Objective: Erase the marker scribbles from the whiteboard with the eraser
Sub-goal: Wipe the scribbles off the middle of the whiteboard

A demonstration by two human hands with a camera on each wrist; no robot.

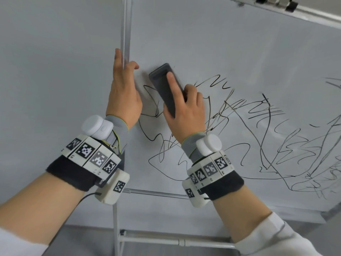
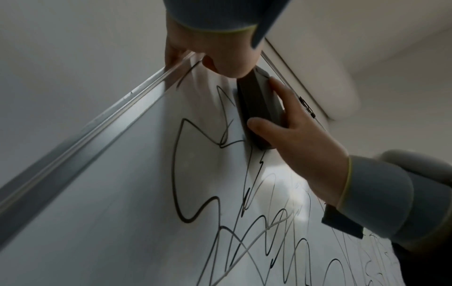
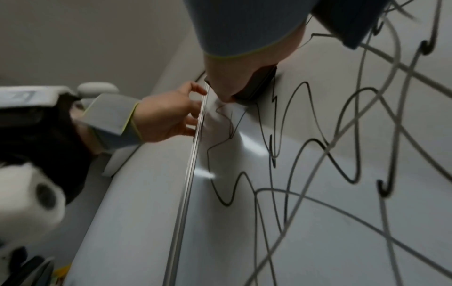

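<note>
Both hands busy — right hand (image 1: 186, 115) grips dark grey eraser (image 1: 166, 85) (flat on the scribbles (image 1: 239, 126)), left hand (image 1: 123, 93) clasps whiteboard (image 1: 221, 43) edge.

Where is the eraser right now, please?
In the head view, the eraser lies flat against the whiteboard near its left frame, held by the right hand, just right of the left hand.

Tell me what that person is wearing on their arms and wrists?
Both forearms are bare, with white sleeves pushed up. Each wrist has a dark band, a ring of white blocks with black-and-white square codes, a rounded white camera and a grey cuff with a yellow-green edge. A thin black cable hangs from the left one.
</note>
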